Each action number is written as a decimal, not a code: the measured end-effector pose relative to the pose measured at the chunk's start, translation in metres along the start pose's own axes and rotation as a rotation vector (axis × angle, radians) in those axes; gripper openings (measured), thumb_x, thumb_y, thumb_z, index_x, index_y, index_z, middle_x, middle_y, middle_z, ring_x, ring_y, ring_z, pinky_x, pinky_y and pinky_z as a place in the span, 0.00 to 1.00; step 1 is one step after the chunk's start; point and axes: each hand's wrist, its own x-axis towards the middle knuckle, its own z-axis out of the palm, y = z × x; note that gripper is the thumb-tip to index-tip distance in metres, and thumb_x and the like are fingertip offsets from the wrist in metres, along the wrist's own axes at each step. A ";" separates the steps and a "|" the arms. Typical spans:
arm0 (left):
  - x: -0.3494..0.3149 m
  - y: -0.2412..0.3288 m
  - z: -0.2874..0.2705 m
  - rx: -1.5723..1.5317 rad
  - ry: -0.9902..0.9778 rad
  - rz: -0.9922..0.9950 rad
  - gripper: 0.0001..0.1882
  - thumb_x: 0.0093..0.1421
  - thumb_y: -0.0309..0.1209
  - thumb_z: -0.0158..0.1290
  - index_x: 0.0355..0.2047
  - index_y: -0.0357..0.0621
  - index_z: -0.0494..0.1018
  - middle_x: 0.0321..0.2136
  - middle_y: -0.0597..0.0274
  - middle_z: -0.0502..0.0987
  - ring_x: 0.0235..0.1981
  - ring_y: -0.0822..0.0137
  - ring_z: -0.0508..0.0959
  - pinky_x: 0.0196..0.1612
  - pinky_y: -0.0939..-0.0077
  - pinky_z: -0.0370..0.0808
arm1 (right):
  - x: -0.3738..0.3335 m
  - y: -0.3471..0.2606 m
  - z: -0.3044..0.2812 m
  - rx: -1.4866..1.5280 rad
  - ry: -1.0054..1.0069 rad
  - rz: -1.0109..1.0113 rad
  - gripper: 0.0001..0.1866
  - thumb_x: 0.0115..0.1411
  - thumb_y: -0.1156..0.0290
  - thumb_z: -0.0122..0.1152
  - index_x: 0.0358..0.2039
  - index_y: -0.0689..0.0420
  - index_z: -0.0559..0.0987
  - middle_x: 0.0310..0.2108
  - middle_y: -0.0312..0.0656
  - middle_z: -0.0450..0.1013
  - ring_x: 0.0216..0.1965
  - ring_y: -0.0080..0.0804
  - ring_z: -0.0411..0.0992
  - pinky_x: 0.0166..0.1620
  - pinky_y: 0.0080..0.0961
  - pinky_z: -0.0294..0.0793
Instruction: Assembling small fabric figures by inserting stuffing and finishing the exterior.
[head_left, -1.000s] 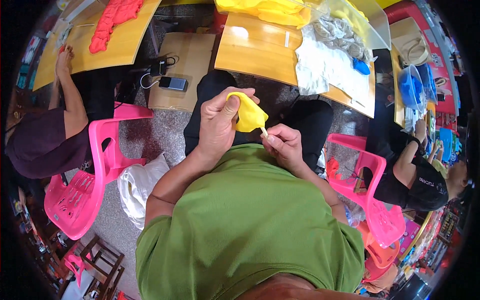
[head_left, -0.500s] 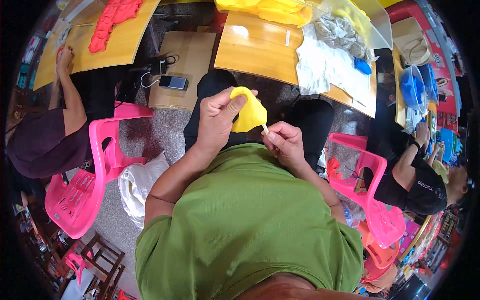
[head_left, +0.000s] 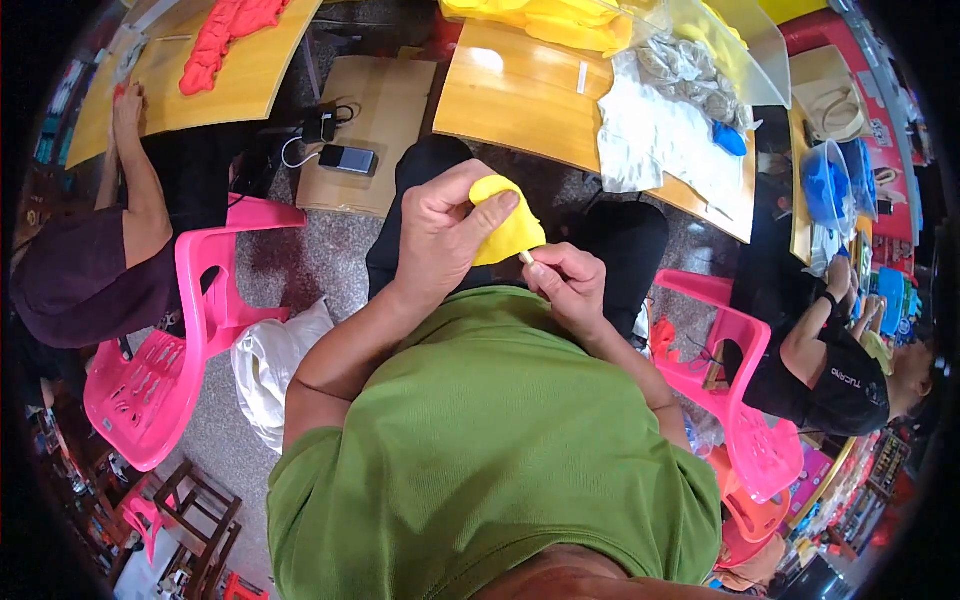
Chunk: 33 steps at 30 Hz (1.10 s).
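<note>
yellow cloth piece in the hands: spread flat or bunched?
Bunched. The yellow cloth piece is gathered in the left hand, fingers curled over its top; the right hand pinches a small stick-like tip at its lower edge.

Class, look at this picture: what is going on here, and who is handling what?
A person in a green shirt sits by a wooden table and works on a small piece of yellow cloth. The left hand grips the cloth, while the right hand pinches a thin pale stick at its lower edge. Two other people sit on pink chairs to either side. More yellow cloth, white cloth and red cloth lie on the tables.
</note>
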 end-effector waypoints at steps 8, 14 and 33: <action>0.001 0.002 -0.002 0.059 -0.020 0.018 0.04 0.55 0.22 0.54 0.26 0.32 0.72 0.23 0.65 0.72 0.25 0.77 0.71 0.30 0.83 0.67 | 0.004 -0.005 -0.011 -0.296 -0.026 -0.140 0.04 0.55 0.80 0.57 0.32 0.63 0.77 0.21 0.36 0.70 0.20 0.20 0.66 0.24 0.15 0.62; 0.008 0.003 -0.012 0.156 -0.089 0.043 0.04 0.54 0.22 0.56 0.24 0.33 0.73 0.23 0.63 0.74 0.26 0.75 0.72 0.29 0.81 0.68 | 0.006 -0.012 -0.026 -0.389 -0.104 -0.157 0.05 0.53 0.80 0.59 0.31 0.63 0.78 0.19 0.38 0.69 0.17 0.22 0.65 0.21 0.18 0.61; -0.006 -0.004 0.009 1.017 -0.403 0.916 0.11 0.41 0.29 0.55 0.28 0.44 0.76 0.29 0.66 0.74 0.37 0.62 0.72 0.38 0.68 0.71 | 0.017 -0.061 -0.034 -0.525 -0.011 -0.048 0.04 0.57 0.77 0.57 0.31 0.64 0.76 0.20 0.37 0.71 0.20 0.18 0.70 0.24 0.17 0.67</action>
